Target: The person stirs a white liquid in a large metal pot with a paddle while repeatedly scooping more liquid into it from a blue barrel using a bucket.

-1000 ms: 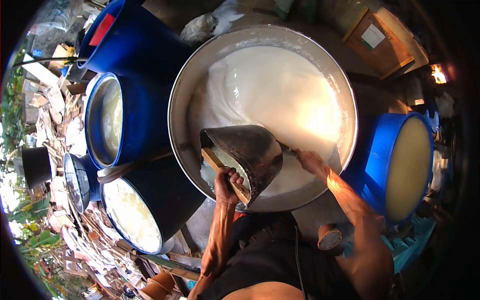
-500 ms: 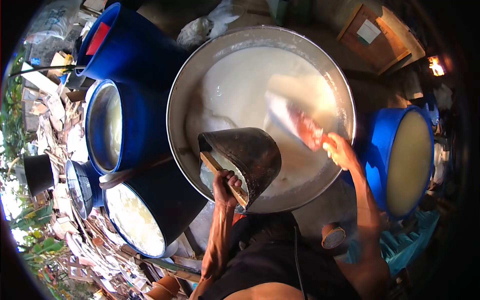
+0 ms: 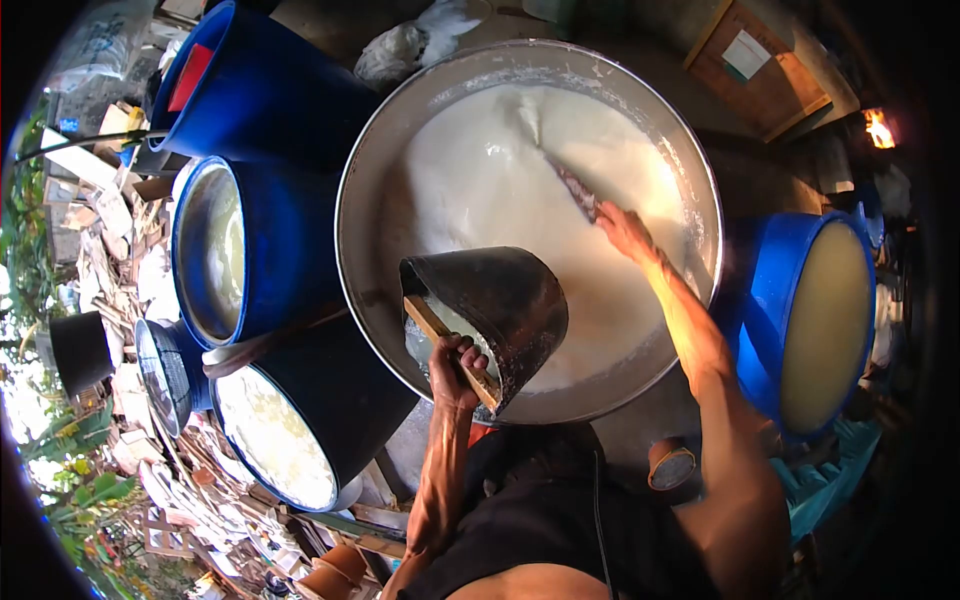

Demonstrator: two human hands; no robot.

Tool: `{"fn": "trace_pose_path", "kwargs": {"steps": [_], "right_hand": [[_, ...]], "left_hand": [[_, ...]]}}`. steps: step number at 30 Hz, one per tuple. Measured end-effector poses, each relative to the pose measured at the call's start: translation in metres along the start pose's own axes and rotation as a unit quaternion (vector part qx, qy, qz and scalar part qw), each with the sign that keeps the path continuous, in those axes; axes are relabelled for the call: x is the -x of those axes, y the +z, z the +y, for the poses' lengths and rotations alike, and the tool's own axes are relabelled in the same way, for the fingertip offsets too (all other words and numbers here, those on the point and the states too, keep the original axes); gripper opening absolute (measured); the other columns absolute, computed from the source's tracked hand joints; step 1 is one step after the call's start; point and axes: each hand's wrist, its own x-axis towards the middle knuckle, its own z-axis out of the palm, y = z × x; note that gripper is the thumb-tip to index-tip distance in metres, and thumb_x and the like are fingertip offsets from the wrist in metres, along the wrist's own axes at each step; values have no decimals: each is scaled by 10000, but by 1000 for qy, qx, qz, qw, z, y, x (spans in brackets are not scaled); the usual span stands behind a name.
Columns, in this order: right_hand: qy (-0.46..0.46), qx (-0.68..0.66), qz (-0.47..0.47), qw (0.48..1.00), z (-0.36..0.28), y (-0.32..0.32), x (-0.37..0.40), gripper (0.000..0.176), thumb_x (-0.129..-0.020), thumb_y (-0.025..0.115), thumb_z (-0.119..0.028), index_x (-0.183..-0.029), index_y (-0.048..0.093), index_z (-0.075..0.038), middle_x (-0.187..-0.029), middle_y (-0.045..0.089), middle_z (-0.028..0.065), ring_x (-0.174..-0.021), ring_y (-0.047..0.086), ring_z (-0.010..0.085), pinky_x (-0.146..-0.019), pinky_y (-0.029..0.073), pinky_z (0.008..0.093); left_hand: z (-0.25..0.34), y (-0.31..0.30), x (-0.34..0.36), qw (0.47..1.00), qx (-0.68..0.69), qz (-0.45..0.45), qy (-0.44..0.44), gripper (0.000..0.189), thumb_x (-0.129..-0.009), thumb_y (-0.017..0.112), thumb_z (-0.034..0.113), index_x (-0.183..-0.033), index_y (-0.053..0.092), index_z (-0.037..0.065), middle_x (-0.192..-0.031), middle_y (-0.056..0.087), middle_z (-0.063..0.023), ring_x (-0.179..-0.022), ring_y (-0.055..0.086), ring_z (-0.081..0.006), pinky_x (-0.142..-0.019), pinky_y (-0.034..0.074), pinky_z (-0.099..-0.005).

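A big round metal vat (image 3: 372, 290) is in front of me, with milky white liquid (image 3: 470, 190) in it. My left hand (image 3: 457, 368) is closed round the wooden bar across the mouth of a dark bucket (image 3: 500, 300). The bucket is tipped on its side over the vat's near left part, with some whitish stuff inside its mouth. My right hand (image 3: 627, 232) grips a flat paddle (image 3: 577, 190), whose far end is sunk in the liquid, so its full shape is hidden.
At the left stand blue barrels (image 3: 290, 240), one near me holding white contents (image 3: 275, 435). Another blue barrel (image 3: 770, 320) with yellowish liquid is at the right. A small brown pot (image 3: 668, 463) sits near my right arm. Fire (image 3: 879, 128) burns at the far right.
My right hand has moved forward and left, and the paddle has gone from blurred motion at the surface to partly under the liquid. The left hand and bucket have hardly moved.
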Motion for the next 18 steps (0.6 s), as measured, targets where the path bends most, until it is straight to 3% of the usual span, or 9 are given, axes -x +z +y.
{"fn": "trace_pose_path", "kwargs": {"steps": [3, 8, 10, 13, 14, 17, 18], "right_hand": [[-56, -31, 5, 998, 7, 30, 55, 303, -993, 568, -273, -1225, 573, -79, -1022, 690, 260, -953, 652, 482, -807, 524, 538], [-13, 78, -44, 996, -29, 25, 150, 232, -990, 558, -208, -1178, 585, -75, -969, 689, 242, -918, 654, 465, -789, 515, 548], [-1, 150, -137, 979, -42, 15, 176, 232, -982, 550, -182, -1175, 589, -60, -968, 685, 240, -912, 655, 450, -774, 519, 538], [-31, 198, -177, 964, -33, 16, 215, 223, -974, 537, -164, -1156, 602, -53, -997, 679, 242, -906, 666, 428, -762, 520, 530], [-31, 198, -175, 964, -21, 17, 224, 223, -974, 537, -164, -1156, 602, -53, -997, 679, 242, -906, 666, 428, -762, 520, 530], [-43, -34, -145, 988, -15, -7, 233, 191, -939, 568, -138, -1085, 633, -33, -1040, 691, 221, -909, 678, 412, -748, 532, 500], [-2, 55, -218, 974, -50, -60, 226, 190, -919, 594, -125, -1066, 646, -16, -1035, 698, 214, -922, 678, 412, -745, 538, 477]], "left_hand": [[0, 0, 1, 1000, 7, -6, 5, 124, -860, 573, 116, -819, 456, 116, -700, 400, 11, -547, 405, -106, -530, 386, -287], [1, 0, 0, 1000, -5, -4, 6, 118, -852, 570, 108, -822, 456, 110, -701, 403, 6, -545, 405, -109, -532, 390, -289], [1, -1, -2, 1000, -4, -13, 3, 117, -851, 570, 107, -822, 456, 109, -700, 403, 6, -544, 405, -109, -532, 391, -290], [2, -3, -3, 1000, -6, -20, 1, 117, -851, 570, 108, -821, 457, 107, -701, 403, 5, -544, 406, -109, -534, 393, -292], [2, -4, -5, 1000, -8, -17, -2, 118, -851, 571, 110, -819, 458, 107, -702, 404, 5, -545, 407, -108, -535, 394, -293], [2, -7, -7, 1000, -4, -22, -9, 118, -853, 573, 113, -814, 462, 108, -707, 404, 7, -549, 409, -107, -543, 396, -293], [2, -7, -6, 1000, -5, -22, -10, 118, -853, 573, 113, -814, 462, 108, -707, 404, 7, -549, 409, -107, -543, 396, -293]]}}
